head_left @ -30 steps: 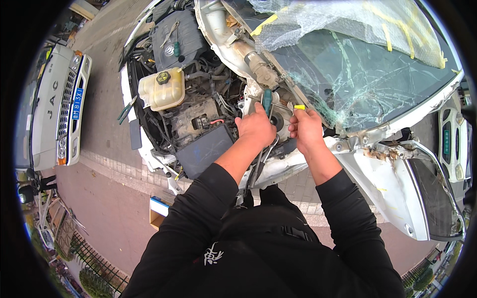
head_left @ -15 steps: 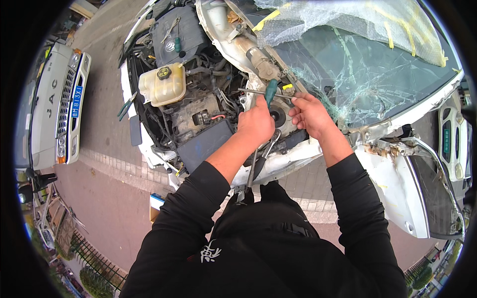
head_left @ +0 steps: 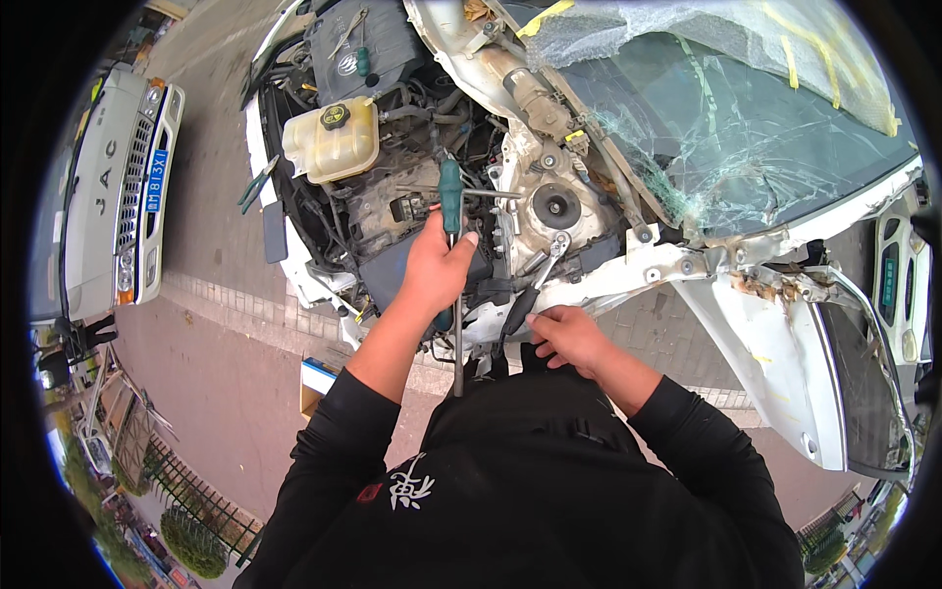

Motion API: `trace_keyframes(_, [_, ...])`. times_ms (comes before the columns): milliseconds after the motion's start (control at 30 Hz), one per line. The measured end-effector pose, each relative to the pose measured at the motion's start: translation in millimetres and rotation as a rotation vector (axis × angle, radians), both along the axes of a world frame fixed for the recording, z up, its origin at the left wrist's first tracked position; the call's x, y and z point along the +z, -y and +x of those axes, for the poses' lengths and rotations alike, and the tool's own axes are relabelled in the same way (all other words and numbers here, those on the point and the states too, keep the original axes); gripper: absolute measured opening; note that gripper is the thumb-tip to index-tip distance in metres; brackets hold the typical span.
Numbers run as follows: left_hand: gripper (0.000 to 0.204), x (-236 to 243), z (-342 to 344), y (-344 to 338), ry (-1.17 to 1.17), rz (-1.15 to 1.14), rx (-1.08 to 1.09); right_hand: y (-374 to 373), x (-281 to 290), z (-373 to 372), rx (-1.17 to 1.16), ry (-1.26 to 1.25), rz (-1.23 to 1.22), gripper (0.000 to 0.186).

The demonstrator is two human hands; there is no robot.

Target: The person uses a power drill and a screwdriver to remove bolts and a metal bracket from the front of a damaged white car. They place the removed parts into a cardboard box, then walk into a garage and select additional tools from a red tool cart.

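Note:
My left hand (head_left: pixel 437 265) is closed round a screwdriver (head_left: pixel 450 191); its green handle points away from me and its long shaft runs back toward my waist. A thin metal rod crosses behind that handle, and another green piece shows below the hand; whether I grip these too is unclear. My right hand (head_left: pixel 574 342) has loosely bent fingers, with the fingertips beside the black handle of a ratchet wrench (head_left: pixel 520 310). The wrench's metal head lies near the round strut mount (head_left: pixel 556 206) in the engine bay. Contact between fingers and handle is hard to make out.
A cream coolant tank (head_left: pixel 334 147) and a dark engine cover (head_left: pixel 358 49) sit farther off. Green-handled pliers (head_left: pixel 257 187) and a dark flat phone-like slab (head_left: pixel 275 232) rest on the left edge. The windshield (head_left: pixel 736 147) is shattered. A light-coloured truck (head_left: pixel 108 196) stands left.
My left hand has moved left and nearer with the screwdriver, uncovering the strut mount. My right hand has come back toward my waist, down to the wrench handle.

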State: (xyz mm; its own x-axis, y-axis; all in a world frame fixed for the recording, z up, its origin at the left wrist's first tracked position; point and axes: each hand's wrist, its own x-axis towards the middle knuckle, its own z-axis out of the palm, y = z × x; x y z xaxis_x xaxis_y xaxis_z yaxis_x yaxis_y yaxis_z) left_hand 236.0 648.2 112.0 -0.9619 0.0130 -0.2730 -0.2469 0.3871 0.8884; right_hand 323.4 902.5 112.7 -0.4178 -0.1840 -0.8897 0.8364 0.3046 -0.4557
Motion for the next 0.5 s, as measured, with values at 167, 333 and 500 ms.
trace_keyframes(167, [0.024, -7, 11, -3, 0.251, 0.381, 0.129, 28, -31, 1, -0.247, 0.092, -0.193, 0.046])
trace_keyframes(333, [0.022, -2, 12, -7, 0.356, 0.549, 0.204, 21, -13, 17, -0.333, -0.012, -0.302, 0.023])
trace_keyframes(500, [0.041, 3, 14, -12, 0.297, 0.693, 0.138, 31, 16, 5, 0.143, -0.584, -0.068, 0.031])
